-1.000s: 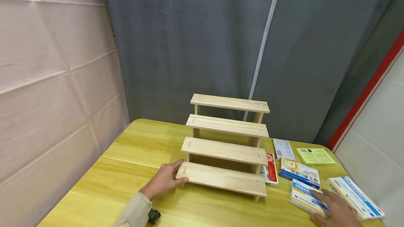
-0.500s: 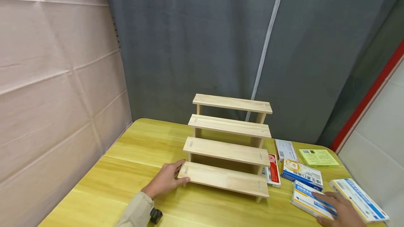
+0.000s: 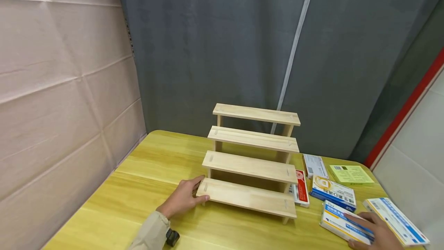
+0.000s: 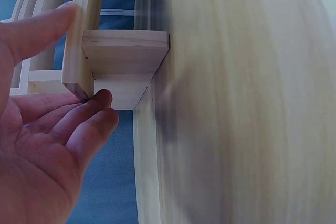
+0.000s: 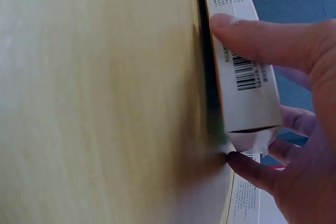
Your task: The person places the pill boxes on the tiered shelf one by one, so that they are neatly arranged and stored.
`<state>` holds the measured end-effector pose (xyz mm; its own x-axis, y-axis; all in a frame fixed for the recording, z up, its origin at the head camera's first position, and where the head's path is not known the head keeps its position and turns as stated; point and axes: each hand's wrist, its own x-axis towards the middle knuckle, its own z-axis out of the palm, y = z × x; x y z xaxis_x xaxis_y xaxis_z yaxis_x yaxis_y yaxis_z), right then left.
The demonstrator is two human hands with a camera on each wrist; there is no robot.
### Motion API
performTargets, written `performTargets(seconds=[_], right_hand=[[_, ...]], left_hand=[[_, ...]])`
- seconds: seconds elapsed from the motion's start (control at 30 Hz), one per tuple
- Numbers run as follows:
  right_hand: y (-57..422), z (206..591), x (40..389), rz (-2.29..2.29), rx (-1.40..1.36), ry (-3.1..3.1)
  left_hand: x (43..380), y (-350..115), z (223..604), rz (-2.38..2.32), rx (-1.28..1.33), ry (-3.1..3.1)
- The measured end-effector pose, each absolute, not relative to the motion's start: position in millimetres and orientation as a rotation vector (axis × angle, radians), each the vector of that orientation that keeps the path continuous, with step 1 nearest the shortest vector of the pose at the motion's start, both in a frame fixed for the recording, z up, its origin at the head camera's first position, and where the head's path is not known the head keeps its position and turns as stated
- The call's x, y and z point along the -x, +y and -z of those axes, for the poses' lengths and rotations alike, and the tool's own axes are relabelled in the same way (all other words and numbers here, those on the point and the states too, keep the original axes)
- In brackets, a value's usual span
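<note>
A pale wooden step rack [image 3: 248, 198] with several tiers stands on the table. At its left end my left hand [image 3: 184, 199] grips the lowest step, the thumb on one face and the fingertips at the end edge, as the left wrist view shows on the step board [image 4: 84, 35]. At the lower right my right hand [image 3: 376, 232] holds a white and blue medicine box [image 3: 341, 221]. In the right wrist view the thumb presses the barcode side of this box [image 5: 244, 98], and other fingers curl about its end, partly hidden.
Right of the rack lie a red and white box [image 3: 301, 190], a grey-white box [image 3: 315, 165], a blue and white box [image 3: 333, 192] and a yellow-green box [image 3: 351, 174]. A long white and blue box [image 3: 397, 221] lies beside my right hand. A grey curtain [image 3: 208, 49] hangs behind.
The view has shifted slightly, so everything sits a little further right. My right hand has settled lower on the medicine box's right end. The left hand stays on the rack.
</note>
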<state>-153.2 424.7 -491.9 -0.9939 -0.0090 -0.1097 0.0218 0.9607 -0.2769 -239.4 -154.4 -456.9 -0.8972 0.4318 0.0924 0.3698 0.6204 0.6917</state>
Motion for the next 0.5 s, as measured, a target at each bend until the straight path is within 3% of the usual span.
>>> performTargets(seconds=[0.5], right_hand=[[419.5,485.7,149.6,0.477,0.094,3.118]], left_hand=[[238.6,-153.8,457.2,-1.156,-0.68,2.765]])
